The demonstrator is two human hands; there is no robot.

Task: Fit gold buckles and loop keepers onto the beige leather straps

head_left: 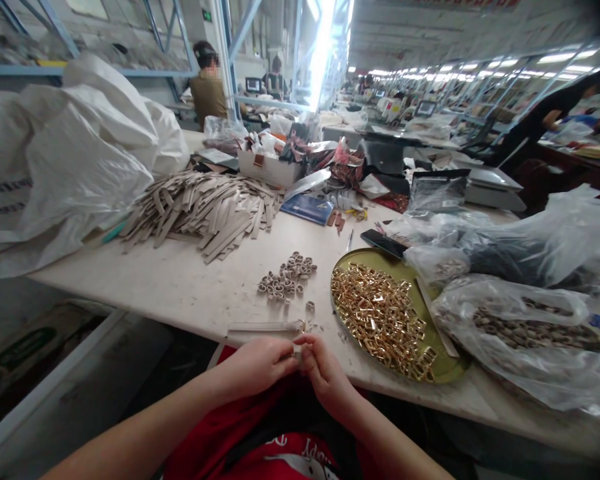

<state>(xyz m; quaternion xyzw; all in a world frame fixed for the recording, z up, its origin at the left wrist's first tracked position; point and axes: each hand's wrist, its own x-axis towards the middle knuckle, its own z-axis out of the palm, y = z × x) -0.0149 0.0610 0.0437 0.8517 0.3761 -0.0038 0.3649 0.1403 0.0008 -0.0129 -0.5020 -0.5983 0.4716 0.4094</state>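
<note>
Fingers of left hand [259,363] and right hand [326,372] meet, pinched on a small pale piece [297,347].

1. The bare left hand [260,363] is near centre, its fingers curled and its fingertips pinched towards the right.
2. The bare right hand [325,370] mirrors it, its fingertips meeting the left's.
3. Both bare forearms angle inward from the near corners.
</note>
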